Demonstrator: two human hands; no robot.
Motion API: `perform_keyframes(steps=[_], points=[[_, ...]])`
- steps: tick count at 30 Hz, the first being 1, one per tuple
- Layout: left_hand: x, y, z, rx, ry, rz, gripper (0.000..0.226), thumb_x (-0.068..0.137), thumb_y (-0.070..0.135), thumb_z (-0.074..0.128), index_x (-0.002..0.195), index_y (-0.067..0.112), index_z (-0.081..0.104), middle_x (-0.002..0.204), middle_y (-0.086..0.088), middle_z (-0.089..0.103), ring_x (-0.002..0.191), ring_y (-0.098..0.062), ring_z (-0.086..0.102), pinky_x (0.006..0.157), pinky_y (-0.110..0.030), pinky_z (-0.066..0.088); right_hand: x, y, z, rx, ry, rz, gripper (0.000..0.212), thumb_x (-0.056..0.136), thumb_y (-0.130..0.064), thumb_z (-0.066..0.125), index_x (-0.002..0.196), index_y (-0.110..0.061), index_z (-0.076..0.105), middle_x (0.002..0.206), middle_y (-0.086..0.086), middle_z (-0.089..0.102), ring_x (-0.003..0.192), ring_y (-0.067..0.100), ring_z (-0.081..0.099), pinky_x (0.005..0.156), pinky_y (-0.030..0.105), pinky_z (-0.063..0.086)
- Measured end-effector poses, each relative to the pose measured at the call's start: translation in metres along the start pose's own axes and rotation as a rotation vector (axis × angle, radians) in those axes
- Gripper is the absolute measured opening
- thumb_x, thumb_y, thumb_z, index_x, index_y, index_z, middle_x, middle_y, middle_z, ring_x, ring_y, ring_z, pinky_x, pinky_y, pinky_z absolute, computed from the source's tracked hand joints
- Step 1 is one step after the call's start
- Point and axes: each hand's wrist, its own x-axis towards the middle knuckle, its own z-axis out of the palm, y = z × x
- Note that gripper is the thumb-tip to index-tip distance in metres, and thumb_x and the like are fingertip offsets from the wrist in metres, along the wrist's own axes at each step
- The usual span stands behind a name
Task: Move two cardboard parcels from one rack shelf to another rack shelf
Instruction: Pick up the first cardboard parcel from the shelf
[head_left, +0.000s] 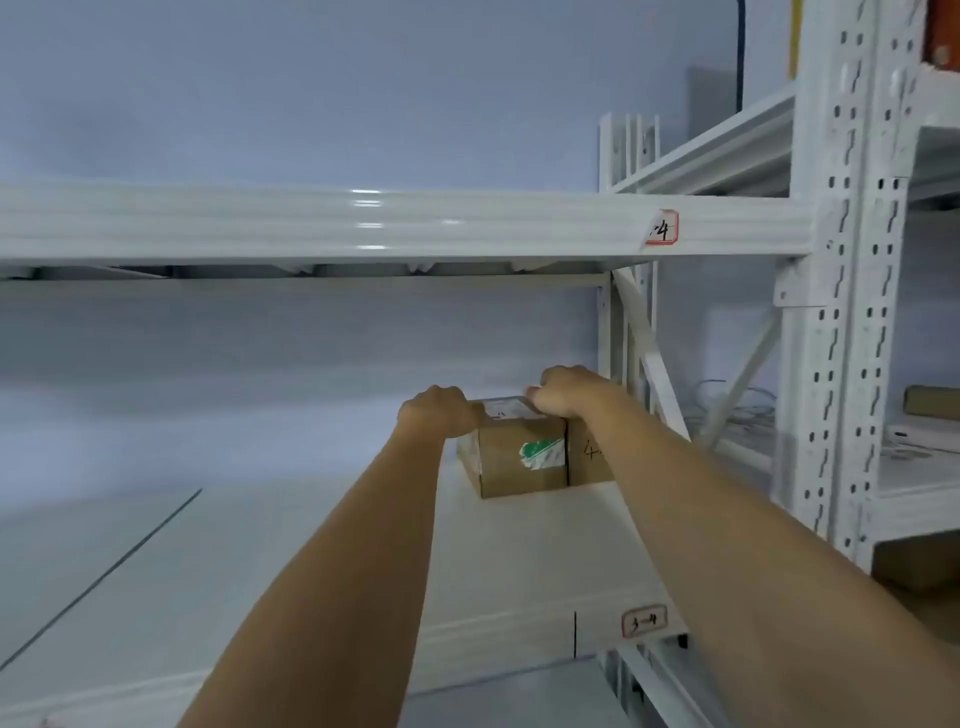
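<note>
Two parcels are sitting touching on the shelf (311, 545), the left parcel (511, 452) just beside the right parcel (589, 449).

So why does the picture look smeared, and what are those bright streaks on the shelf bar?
Head view: the far left and the back wall are soft, likely motion blur. The streaks are lamp glare on the glossy upper beam. The wide lens bends the right upright. The parcels and hands stay fairly readable, though the shelf label is fuzzy.
</note>
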Motion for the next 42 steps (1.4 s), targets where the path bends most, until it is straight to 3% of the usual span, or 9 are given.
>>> perform_keyframes(steps=[4, 13, 18, 22, 27, 32, 35, 39, 42], points=[[0.025, 0.007, 0.0, -0.093, -0.056, -0.067, 0.05, 0.096, 0.049, 0.045, 0.121, 0.008, 0.059, 0.11, -0.01, 0.057, 0.098, -0.029, 0.056, 0.083, -0.033, 0.043, 0.029, 0.0, 0.007, 0.011, 0.047, 0.034, 0.043, 0.1, -0.032, 0.048, 0.133, -0.007, 0.057, 0.129, 0.015, 0.063, 0.099, 0.029, 0.06, 0.085, 0.034, 0.048], [0.081, 0.011, -0.002, -0.518, -0.324, -0.405, 0.067, 0.102, 0.044, 0.044, 0.147, -0.006, 0.041, 0.141, -0.024, 0.054, 0.106, -0.046, 0.061, 0.093, -0.053, 0.054, 0.075, -0.006, -0.001, 0.127, -0.119, 0.068, 0.026, 0.102, -0.013, 0.044, 0.119, 0.004, 0.054, 0.083, 0.013, 0.05, 0.066, 0.024, 0.051, 0.058, 0.032, 0.044], [0.096, 0.014, 0.004, -0.609, -0.443, -0.495, 0.063, 0.103, 0.027, 0.05, 0.15, -0.011, 0.033, 0.15, -0.03, 0.042, 0.128, -0.054, 0.051, 0.102, -0.062, 0.049, 0.086, -0.004, 0.004, 0.184, -0.205, 0.103, 0.039, 0.107, -0.015, 0.041, 0.138, 0.007, 0.051, 0.112, 0.018, 0.049, 0.098, 0.029, 0.053, 0.097, 0.037, 0.049], [0.098, 0.021, 0.009, -0.618, -0.483, -0.495, 0.059, 0.102, 0.01, 0.051, 0.152, -0.012, 0.028, 0.16, -0.026, 0.03, 0.138, -0.051, 0.043, 0.105, -0.06, 0.048, 0.091, -0.008, 0.006, 0.183, -0.219, 0.107, 0.03, 0.108, -0.015, 0.039, 0.105, 0.008, 0.058, 0.101, 0.016, 0.052, 0.083, 0.028, 0.052, 0.093, 0.035, 0.045], [0.101, 0.025, 0.018, -0.645, -0.507, -0.464, 0.044, 0.104, 0.01, 0.045, 0.144, -0.01, 0.046, 0.15, -0.027, 0.045, 0.133, -0.049, 0.051, 0.102, -0.059, 0.05, 0.084, -0.023, 0.003, 0.196, -0.222, 0.072, 0.048, 0.111, -0.013, 0.031, 0.156, 0.005, 0.029, 0.159, 0.02, 0.036, 0.112, 0.03, 0.048, 0.105, 0.035, 0.042], [0.098, 0.022, 0.019, -0.63, -0.503, -0.418, 0.038, 0.1, 0.009, 0.045, 0.131, -0.003, 0.061, 0.137, -0.025, 0.057, 0.121, -0.048, 0.061, 0.096, -0.061, 0.054, 0.091, -0.014, 0.006, 0.28, -0.216, 0.093, 0.035, 0.111, -0.015, 0.032, 0.108, 0.012, 0.055, 0.079, 0.012, 0.034, 0.061, 0.021, 0.032, 0.086, 0.031, 0.034], [0.089, 0.018, 0.014, -0.612, -0.503, -0.407, 0.037, 0.099, 0.01, 0.047, 0.132, -0.001, 0.061, 0.137, -0.025, 0.057, 0.121, -0.047, 0.061, 0.093, -0.062, 0.056, 0.099, -0.008, 0.01, 0.534, -0.272, 0.157, 0.048, 0.109, -0.025, 0.043, 0.146, 0.005, 0.045, 0.089, 0.016, 0.047, 0.074, 0.03, 0.049, 0.096, 0.035, 0.048], [0.076, 0.012, 0.003, -0.63, -0.483, -0.387, 0.035, 0.1, 0.009, 0.048, 0.131, 0.001, 0.063, 0.137, -0.023, 0.058, 0.126, -0.042, 0.058, 0.099, -0.06, 0.053, 0.097, -0.002, 0.015, 0.843, -0.288, 0.276, 0.029, 0.104, -0.029, 0.055, 0.123, -0.007, 0.06, 0.074, 0.013, 0.046, 0.058, 0.025, 0.046, 0.063, 0.032, 0.058], [0.069, 0.005, -0.005, -0.668, -0.418, -0.381, 0.03, 0.101, 0.012, 0.049, 0.126, 0.002, 0.063, 0.137, -0.02, 0.055, 0.126, -0.039, 0.055, 0.096, -0.06, 0.055, 0.081, -0.01, 0.012, 0.926, -0.248, 0.262, 0.019, 0.103, -0.019, 0.051, 0.121, -0.017, 0.059, 0.075, 0.008, 0.05, 0.083, 0.02, 0.066, 0.09, 0.034, 0.052]])
